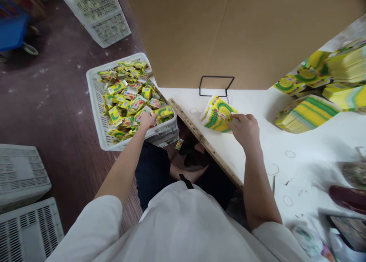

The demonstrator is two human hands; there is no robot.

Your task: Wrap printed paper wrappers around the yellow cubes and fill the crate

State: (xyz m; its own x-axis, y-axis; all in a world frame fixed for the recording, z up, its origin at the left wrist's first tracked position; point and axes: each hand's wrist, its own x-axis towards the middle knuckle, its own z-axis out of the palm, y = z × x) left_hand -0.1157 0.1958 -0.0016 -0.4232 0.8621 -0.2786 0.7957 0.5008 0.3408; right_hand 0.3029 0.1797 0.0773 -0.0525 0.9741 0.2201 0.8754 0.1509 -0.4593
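My left hand [147, 120] is down in a white plastic basket [95, 102], over a heap of small yellow-and-green boxes [116, 115]. Its fingers are closed, and whatever they may hold cannot be told from the boxes around them. One small box [163, 112] lies right beside these fingertips. On the white table, my right hand [245, 130] pinches the right edge of a flat yellow-and-green carton at a fanned stack of cartons [217, 113]. The stack leans near a black wire stand [216, 94].
A large cardboard sheet [211, 37] stands behind the stack. More carton bundles [305, 113] sit at the right. A wooden strip [200, 136] edges the white table [263, 159]. White crates [21, 170] and a blue trolley [13, 29] stand at left; one box [179, 144] lies below.
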